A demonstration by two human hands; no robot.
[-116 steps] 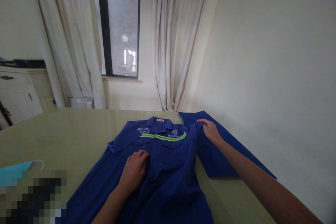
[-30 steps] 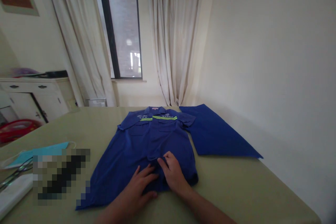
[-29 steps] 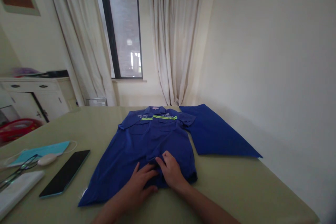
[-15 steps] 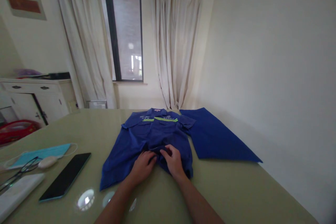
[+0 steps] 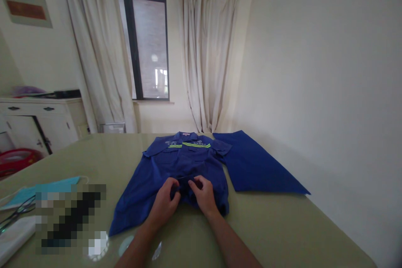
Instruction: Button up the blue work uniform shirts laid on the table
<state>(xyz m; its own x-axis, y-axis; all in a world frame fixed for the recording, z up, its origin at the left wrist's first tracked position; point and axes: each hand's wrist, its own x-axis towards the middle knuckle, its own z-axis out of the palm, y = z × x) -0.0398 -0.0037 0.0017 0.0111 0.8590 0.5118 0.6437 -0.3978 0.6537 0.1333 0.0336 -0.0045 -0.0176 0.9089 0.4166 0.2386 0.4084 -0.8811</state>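
The shirt (image 5: 191, 157) is spread on the table (image 5: 266, 226), collar away from the fingers and lower edge beneath them. The front of its lower edge is held bunched between both hands. By the left hand (image 5: 166, 201) the cloth is touched with the fingers curled; whether they are closed on it cannot be told. By the right hand (image 5: 204, 194) the edge is pinched between thumb and fingers. A green-yellow stripe (image 5: 197, 145) is seen across the chest, beyond the fingers. To the right of the fingers, a blue cloth (image 5: 260, 167) is laid flat, partly under the sleeve. Well to their left, a mask (image 5: 47, 188), glasses (image 5: 19, 212) and a white object (image 5: 17, 234) are seen.
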